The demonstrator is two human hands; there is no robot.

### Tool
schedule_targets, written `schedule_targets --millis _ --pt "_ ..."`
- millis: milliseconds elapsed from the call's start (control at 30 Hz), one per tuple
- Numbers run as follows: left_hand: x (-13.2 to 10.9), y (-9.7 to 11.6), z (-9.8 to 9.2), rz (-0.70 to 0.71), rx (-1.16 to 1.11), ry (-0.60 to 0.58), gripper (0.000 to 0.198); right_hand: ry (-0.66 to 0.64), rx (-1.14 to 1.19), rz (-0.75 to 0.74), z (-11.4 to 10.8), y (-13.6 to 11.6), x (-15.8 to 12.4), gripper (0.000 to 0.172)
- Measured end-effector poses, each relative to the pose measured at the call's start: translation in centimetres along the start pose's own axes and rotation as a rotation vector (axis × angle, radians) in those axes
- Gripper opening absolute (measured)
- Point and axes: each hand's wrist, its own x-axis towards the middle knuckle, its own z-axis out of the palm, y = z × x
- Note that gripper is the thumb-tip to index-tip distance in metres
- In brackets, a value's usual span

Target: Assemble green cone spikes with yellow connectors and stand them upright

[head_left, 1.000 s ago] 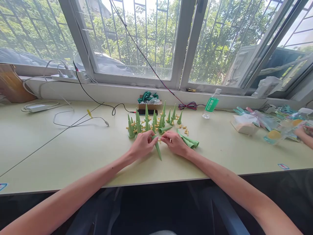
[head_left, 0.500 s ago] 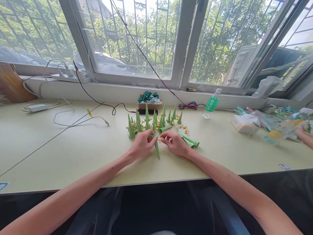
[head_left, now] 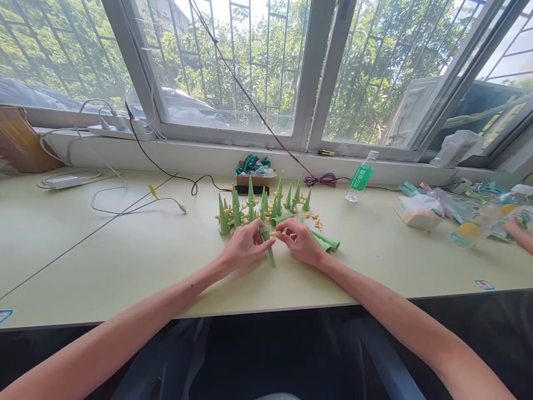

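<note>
My left hand [head_left: 244, 247] is closed around the wide end of a green plastic cone [head_left: 268, 247], whose tip points toward me and down to the table. My right hand [head_left: 302, 241] pinches a small yellow fitting [head_left: 273, 234] held against the side of that cone. Just behind my hands, several green cones [head_left: 250, 208] stand upright with yellow fittings in them. A few more green cones [head_left: 327, 240] lie flat to the right of my right hand, and loose yellow fittings [head_left: 313, 218] are scattered nearby.
A pale green table [head_left: 125, 261] runs under a window. Cables and a charger [head_left: 66, 181] lie at the left. A water bottle [head_left: 360, 178] and a small cardboard box [head_left: 252, 179] stand at the back. Another person's hand [head_left: 514, 229] works among plastic bags [head_left: 449, 208] at the right.
Both hands with the cone have shifted slightly away from me, toward the standing cones. The cone's tip has lifted a little. The other person's hand at the right has moved a bit.
</note>
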Motion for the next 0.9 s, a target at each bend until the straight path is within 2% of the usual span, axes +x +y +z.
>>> schedule_targets --millis 533,900 --pt "-0.23 0.51 -0.34 -0.041 -0.042 -0.037 0.039 -0.012 -0.034 -0.011 0.19 -0.03 0.09 0.021" --pt "-0.11 0.35 -0.25 0.009 -0.05 -0.018 0.043 -0.03 -0.114 -0.021 0.25 0.16 0.06 0.041"
